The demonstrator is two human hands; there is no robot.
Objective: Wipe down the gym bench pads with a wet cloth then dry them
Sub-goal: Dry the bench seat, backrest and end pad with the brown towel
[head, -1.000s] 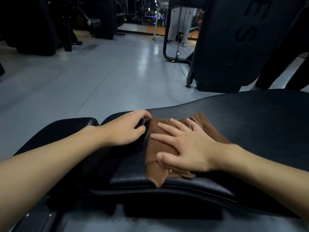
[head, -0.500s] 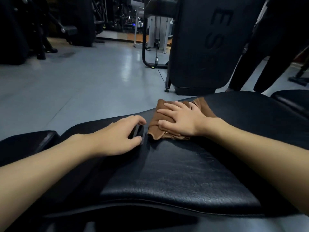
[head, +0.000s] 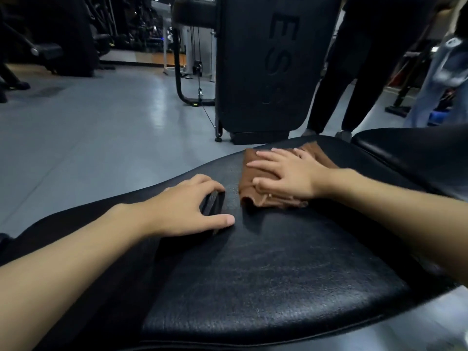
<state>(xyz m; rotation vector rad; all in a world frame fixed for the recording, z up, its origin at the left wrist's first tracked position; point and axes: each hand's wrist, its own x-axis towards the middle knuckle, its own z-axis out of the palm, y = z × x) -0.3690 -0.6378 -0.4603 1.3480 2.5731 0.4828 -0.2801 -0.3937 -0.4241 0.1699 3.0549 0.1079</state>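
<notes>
Gym floor. Pad [head: 278, 274] firm, grained. Right hand [head: 286, 176] presses flat-fingered on cloth [head: 253, 200], judged soft, light, prone to bunching; press mid-fold. Left hand [head: 187, 206] braces at seam, grip indeterminate.

Cloth [head: 258, 200] lies on the bench pad [head: 278, 274] near its far edge, under my right hand [head: 288, 176]. My left hand [head: 187, 211] rests on the pad, left of the cloth and apart from it. A second pad [head: 417, 153] sits past the right end. A machine [head: 260, 72] stands behind.
</notes>
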